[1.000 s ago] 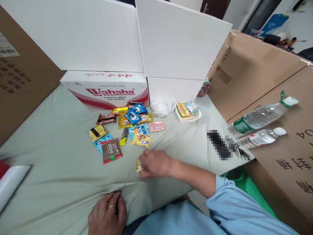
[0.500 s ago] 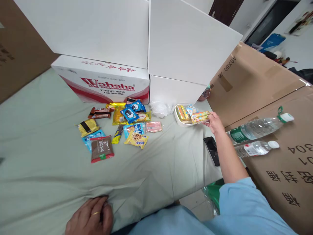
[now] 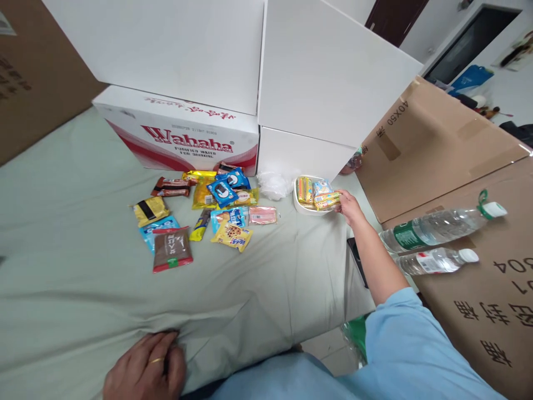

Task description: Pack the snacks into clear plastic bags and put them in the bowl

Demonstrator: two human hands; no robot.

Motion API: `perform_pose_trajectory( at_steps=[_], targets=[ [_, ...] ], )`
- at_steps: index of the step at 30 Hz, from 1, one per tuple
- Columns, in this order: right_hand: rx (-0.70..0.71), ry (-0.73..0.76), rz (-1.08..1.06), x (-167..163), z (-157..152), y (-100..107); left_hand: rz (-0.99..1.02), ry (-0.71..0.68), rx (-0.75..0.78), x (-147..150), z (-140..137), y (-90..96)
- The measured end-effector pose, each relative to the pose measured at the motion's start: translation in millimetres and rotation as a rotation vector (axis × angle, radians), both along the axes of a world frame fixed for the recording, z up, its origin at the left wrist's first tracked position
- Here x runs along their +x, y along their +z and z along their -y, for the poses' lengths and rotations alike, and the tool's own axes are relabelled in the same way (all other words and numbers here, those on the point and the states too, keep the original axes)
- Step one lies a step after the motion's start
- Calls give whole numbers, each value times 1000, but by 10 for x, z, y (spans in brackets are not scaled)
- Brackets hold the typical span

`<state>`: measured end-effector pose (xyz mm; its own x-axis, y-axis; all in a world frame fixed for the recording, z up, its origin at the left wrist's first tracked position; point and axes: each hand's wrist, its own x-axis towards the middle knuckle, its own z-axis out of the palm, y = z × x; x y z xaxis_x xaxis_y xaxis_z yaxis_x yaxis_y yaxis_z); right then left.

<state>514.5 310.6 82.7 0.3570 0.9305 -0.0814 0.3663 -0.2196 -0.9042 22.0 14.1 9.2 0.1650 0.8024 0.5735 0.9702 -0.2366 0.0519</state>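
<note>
The right hand [image 3: 350, 209] of a person in a light blue shirt [image 3: 410, 339] holds a slim, shiny yellow plastic-wrapped snack [image 3: 327, 201] at the near right rim of a white, rounded plastic tub [image 3: 306, 210], fingers closed on the wrapper's right end. Inside the tub sit a yellow-and-green wrapped snack [image 3: 305, 190] and a pale blue wrapped snack [image 3: 322, 187]. The left hand [image 3: 145, 364] rests at the near edge of the pale green cloth [image 3: 266, 278] covering the worktop, its fingers loosely curled; with the palm hidden, whether it grips anything cannot be told. The step in hand appears to be placing the yellow piece among the others, and the next move would seem to call for settling it inside the rim, then parting the fingers without dragging it out. Left of the tub, past a crumpled translucent plastic bag [image 3: 275, 185], lie more wrapped snacks, among them a flat pink packet [image 3: 262, 215], a yellow cookie packet [image 3: 232, 235] and a brown-and-red square packet [image 3: 173, 250].
</note>
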Motion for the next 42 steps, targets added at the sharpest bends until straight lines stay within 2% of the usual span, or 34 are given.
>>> perform_pose_trajectory(
  at_steps=[4, 10, 15, 17, 20, 23, 26, 28, 29, 34, 36, 39, 42],
  targets=[
    [7, 52, 146, -68, -8, -30, 12, 7, 0, 12, -7, 37],
    [-17, 110, 518, -252, 95, -64, -5, 27, -1, 7, 17, -21],
    [-28, 155, 1113, -429, 301, -83, 37, 65, -28, 7, 44, -69],
    [-27, 224, 1216, -475, 323, -49, 33, 70, -33, 12, 46, -55],
    [8, 259, 1209, -519, 303, 53, 20, 69, -46, 24, 45, -31],
    [172, 265, 1174, -588, 283, 115, 62, 64, -52, 34, 49, -36],
    [293, 455, 1107, -689, 303, 33, 83, 73, -50, 36, 57, -53],
    [288, 578, 1059, -742, 325, -66, 75, 75, -52, 35, 60, -57],
    [281, 594, 1035, -760, 326, -107, 70, 65, -51, 35, 62, -57],
    [376, 418, 957, -849, 145, -92, 59, 47, -27, 44, 59, -37],
    [355, 470, 974, -888, 19, -59, 60, 59, -19, 51, 54, -21],
    [201, 579, 1001, -880, -95, -89, 58, 54, -16, 60, 50, 3],
    [135, 568, 1016, -765, -96, -168, 69, 39, -21, 67, 54, 13]
  ],
)
